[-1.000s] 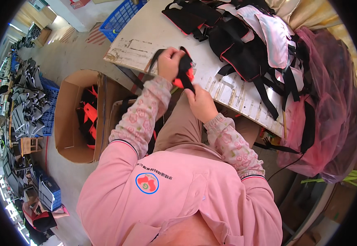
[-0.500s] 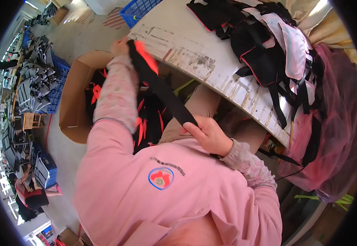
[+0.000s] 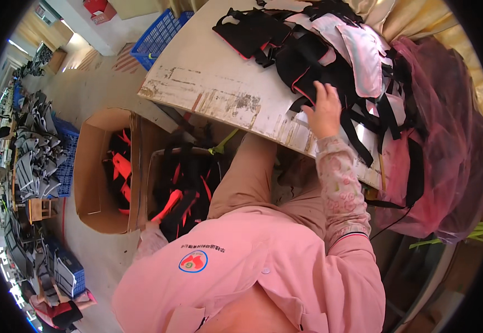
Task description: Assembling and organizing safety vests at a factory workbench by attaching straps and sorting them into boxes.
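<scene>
Black cloth (image 3: 302, 64) lies on the surface (image 3: 197, 83), right hand (image 3: 325, 108) spread above. Below it, I can't tell if left hand (image 3: 154, 222) pinches orange cloth (image 3: 169, 204).

A hand could pass low over the left half of the table (image 3: 191, 77), where scuffed top lies open from the near edge toward the blue basket (image 3: 154, 41) beyond. On the right, the heap of black pads (image 3: 302, 61) blocks the way, loose straps (image 3: 357, 141) trailing toward the near edge; pink netting (image 3: 446, 122) crowds that side. Below, the cardboard box (image 3: 89, 183) walls off the black and orange pieces (image 3: 189, 191), with a leg (image 3: 244, 180) on their right
</scene>
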### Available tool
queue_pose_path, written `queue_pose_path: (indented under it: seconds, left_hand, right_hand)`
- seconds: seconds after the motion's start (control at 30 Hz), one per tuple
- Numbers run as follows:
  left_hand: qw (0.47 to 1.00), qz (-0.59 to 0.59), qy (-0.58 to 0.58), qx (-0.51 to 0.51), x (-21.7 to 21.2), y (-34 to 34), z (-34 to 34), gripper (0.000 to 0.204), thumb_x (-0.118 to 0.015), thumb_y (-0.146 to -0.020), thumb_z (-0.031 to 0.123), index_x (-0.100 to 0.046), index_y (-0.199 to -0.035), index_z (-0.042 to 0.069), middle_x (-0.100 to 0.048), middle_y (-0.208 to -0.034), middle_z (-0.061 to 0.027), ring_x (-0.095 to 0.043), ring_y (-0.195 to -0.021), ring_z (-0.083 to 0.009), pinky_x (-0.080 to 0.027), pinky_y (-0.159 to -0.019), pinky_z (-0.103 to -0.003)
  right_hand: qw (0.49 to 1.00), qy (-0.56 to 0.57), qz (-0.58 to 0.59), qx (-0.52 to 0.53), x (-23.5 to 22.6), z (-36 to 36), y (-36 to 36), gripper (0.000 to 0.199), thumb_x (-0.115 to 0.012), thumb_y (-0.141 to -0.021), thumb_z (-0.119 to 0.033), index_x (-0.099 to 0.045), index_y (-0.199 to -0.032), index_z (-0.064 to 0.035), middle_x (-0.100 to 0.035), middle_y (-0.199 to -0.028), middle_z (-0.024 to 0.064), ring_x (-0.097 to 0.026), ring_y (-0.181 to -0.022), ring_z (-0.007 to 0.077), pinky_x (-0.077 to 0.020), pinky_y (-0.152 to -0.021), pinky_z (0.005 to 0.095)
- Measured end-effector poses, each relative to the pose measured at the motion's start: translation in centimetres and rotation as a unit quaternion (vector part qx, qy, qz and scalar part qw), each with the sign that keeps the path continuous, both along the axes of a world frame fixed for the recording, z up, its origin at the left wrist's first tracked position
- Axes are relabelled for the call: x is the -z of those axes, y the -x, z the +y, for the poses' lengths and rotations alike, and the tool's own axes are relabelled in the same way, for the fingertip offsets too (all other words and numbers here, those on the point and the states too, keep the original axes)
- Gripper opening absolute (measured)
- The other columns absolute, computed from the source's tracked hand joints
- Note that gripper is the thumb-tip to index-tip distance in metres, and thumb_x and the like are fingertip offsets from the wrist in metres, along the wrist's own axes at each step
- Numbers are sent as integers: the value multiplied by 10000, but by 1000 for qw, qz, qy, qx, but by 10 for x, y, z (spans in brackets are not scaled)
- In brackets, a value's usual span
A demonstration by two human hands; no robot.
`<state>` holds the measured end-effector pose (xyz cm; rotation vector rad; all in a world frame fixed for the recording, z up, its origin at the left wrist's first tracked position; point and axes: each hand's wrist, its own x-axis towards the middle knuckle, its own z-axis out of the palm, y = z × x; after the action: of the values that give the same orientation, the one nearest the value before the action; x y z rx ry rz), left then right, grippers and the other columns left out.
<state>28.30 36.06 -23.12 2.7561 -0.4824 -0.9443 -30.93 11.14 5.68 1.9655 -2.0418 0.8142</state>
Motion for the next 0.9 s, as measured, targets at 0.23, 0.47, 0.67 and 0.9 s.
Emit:
queue_pose_path:
  seconds: [0.23, 0.47, 0.67, 0.9]
  left_hand:
    - [947, -221, 195, 124, 25, -10, -47, 312, -688, -749, 295, -616, -828, 2, -643, -824, -180, -618, -793, -346, -482, -740, -435]
    - [787, 143, 502, 329, -151, 183, -248, 159, -622, -827, 148, -607, -924, 23, -619, -839, -58, -583, -781, -144, -462, -725, -269]
    - [577, 141, 562, 576, -263, 332, -281, 540, -692, -751, 224, -461, -1216, 75, -474, -1164, -123, -462, -1078, -246, -375, -927, -347]
    - [548, 449, 521, 476, -291, 381, -316, 678, -643, -808, 393, -340, -1351, 123, -393, -1326, -90, -386, -1201, -222, -305, -999, -382]
  right_hand:
    - [966, -143, 172, 127, 34, -22, 49, 795, -732, -675, -176, -333, -1358, -257, -317, -1405, 142, -308, -1297, 317, -339, -981, 512]
    - [982, 1, 189, -7, -17, 2, 56, 382, -595, -740, -132, -595, -1117, -187, -584, -1166, 73, -519, -1101, 251, -386, -884, 420]
    - [964, 74, 217, -134, -132, 37, 37, 277, -555, -714, -29, -663, -954, -118, -631, -1049, 62, -549, -1051, 232, -363, -942, 417]
    - [899, 165, 227, -337, -225, 50, 7, 155, -588, -648, -67, -655, -788, -64, -629, -896, 42, -577, -939, 221, -398, -945, 426]
